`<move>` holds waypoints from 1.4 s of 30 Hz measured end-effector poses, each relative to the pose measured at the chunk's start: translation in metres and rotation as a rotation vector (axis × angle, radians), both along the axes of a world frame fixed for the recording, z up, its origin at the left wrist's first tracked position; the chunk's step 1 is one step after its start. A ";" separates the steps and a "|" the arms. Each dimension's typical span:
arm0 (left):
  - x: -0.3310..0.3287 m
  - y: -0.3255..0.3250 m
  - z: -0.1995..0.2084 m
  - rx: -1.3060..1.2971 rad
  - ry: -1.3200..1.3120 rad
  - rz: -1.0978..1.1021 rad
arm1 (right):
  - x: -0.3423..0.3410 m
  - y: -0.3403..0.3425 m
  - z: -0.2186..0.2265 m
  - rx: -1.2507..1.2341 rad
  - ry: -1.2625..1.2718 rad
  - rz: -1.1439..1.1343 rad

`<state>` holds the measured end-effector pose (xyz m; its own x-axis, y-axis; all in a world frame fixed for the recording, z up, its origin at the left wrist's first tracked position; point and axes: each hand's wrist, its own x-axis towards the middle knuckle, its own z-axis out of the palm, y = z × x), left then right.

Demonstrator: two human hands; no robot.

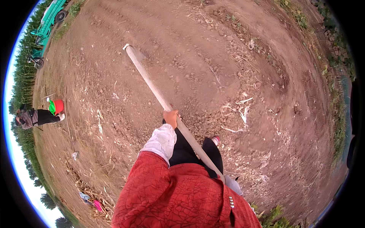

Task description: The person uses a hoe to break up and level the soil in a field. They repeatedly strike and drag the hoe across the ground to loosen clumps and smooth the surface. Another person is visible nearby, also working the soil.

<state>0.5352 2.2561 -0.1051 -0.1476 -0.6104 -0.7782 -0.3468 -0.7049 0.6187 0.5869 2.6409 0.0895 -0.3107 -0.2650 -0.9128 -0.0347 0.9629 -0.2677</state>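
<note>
- Left hand (171, 118) wraps the long wooden handle (152, 86) at frame centre.
- The handle slants from upper left of centre to lower right of centre; its blurred far end probably carries a blade (141, 56).
- Right hand hidden near the pale cuff (233, 185); I cannot tell its hold.

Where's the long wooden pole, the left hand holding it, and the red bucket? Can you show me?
Long wooden pole (155, 90): head view, on its shaft beyond the hand.
Left hand (171, 118): head view, on the back of the hand.
Red bucket (59, 106): head view, on its red side.
</note>
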 end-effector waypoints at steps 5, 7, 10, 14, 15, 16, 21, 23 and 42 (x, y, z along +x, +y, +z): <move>0.039 0.068 0.025 0.096 0.012 0.004 | 0.025 0.043 0.025 0.121 0.023 -0.053; 0.047 0.090 0.040 0.176 0.001 0.052 | 0.045 0.081 0.010 0.096 0.075 -0.014; 0.071 0.108 0.035 0.326 0.042 0.067 | 0.056 0.101 0.009 0.210 0.033 0.044; 0.069 0.088 0.046 0.334 0.015 0.085 | 0.078 0.114 -0.013 0.146 0.068 0.067; 0.069 0.081 0.044 0.330 0.006 0.093 | 0.071 0.095 -0.008 0.163 0.058 0.052; 0.066 0.067 0.042 0.323 -0.006 0.103 | 0.055 0.065 -0.001 0.177 0.045 0.038; 0.032 -0.024 0.037 0.270 0.044 0.124 | 0.005 -0.037 -0.002 0.010 0.175 0.034; 0.014 -0.071 0.034 0.205 0.065 0.021 | 0.002 -0.065 -0.031 -0.086 0.232 0.023; -0.004 -0.126 0.000 0.092 0.066 -0.036 | -0.003 -0.175 -0.040 -0.176 0.148 0.003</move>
